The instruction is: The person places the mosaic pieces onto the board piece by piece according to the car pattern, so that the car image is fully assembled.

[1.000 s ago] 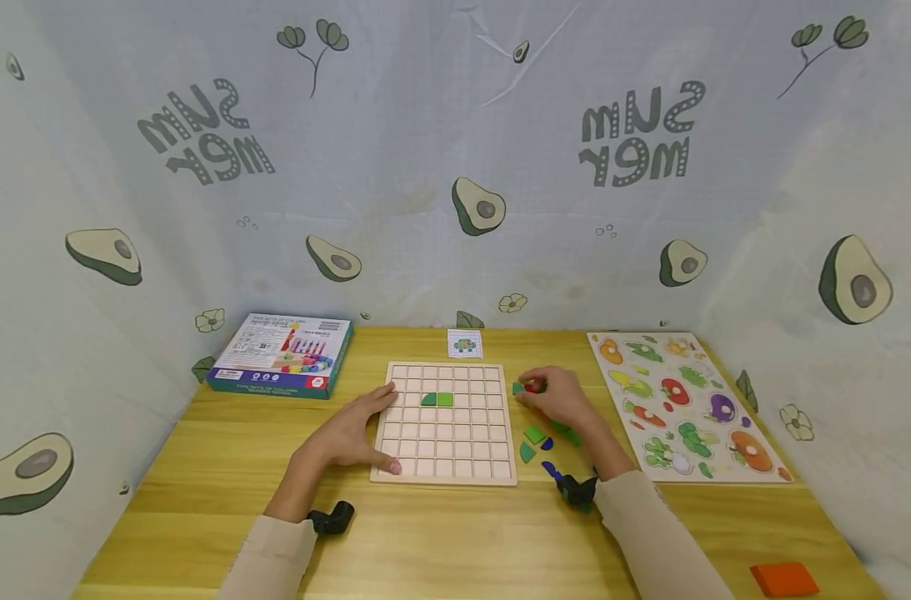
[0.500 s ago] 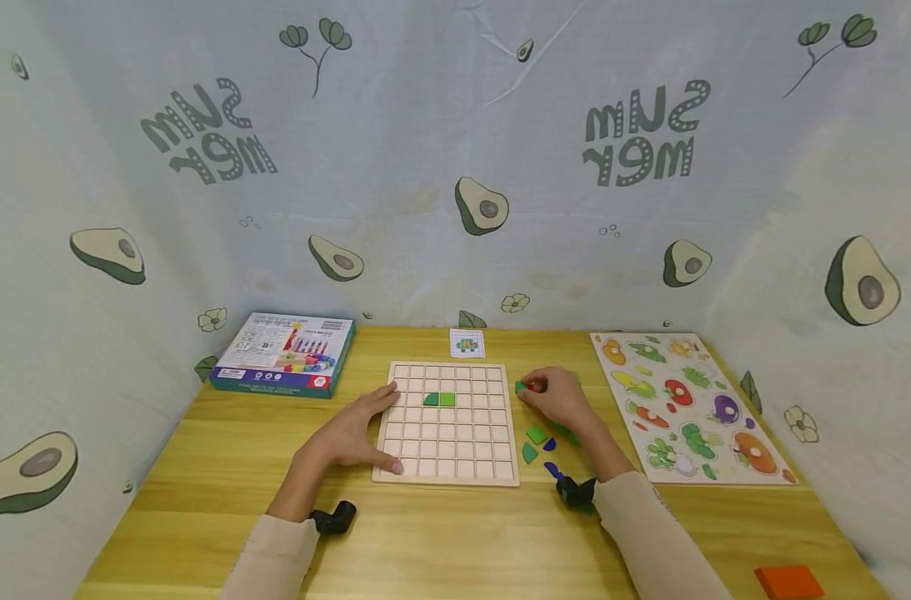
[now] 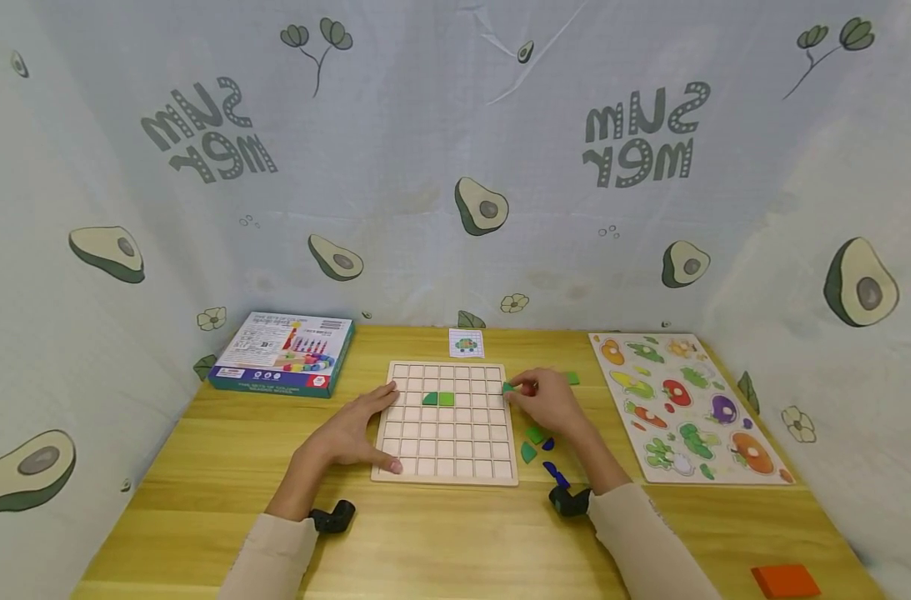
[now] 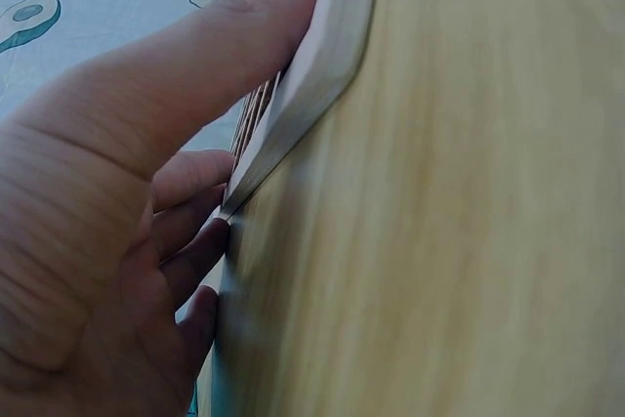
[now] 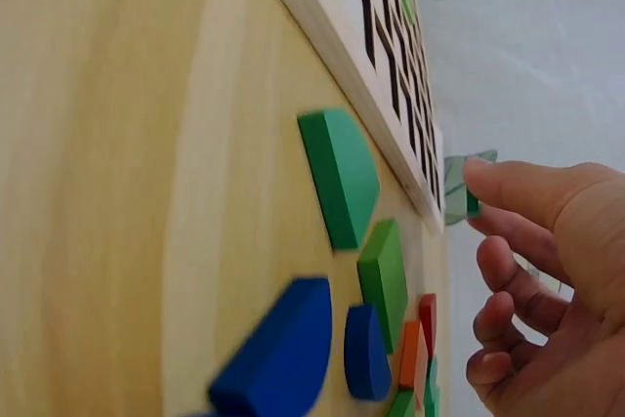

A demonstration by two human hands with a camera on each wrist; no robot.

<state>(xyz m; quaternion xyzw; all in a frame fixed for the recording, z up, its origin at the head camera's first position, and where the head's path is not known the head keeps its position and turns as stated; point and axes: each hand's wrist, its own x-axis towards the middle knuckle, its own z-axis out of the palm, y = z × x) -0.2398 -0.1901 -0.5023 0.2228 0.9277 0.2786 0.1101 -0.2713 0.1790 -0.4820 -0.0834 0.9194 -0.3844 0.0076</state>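
Observation:
A wooden grid board (image 3: pixel 455 480) lies on the table, with a dark green quarter-circle piece (image 3: pixel 430 399) and a light green square (image 3: pixel 446 399) side by side in its upper cells. My left hand (image 3: pixel 347 431) rests at the board's left side, fingers spread along the edge and thumb on the front left corner. Between thumb and index finger, my right hand (image 3: pixel 551 402) pinches a small dark green piece (image 3: pixel 507 387) at the board's right edge. The right wrist view shows this green piece (image 5: pixel 473 204) mostly covered by the thumb, the other fingers loosely curled.
Right of the board lie a light green square (image 3: pixel 535 435), a green quarter circle (image 3: pixel 528 452) and several blue pieces (image 3: pixel 548 444). A pattern card (image 3: pixel 466 343) lies behind the board. A box (image 3: pixel 282 354) is at left, a vegetable puzzle (image 3: pixel 676 367) and orange block (image 3: pixel 785 581) at right.
My right hand has moved left from the loose pieces to the board's right edge, carrying the dark green piece. The left hand stays in place on the board.

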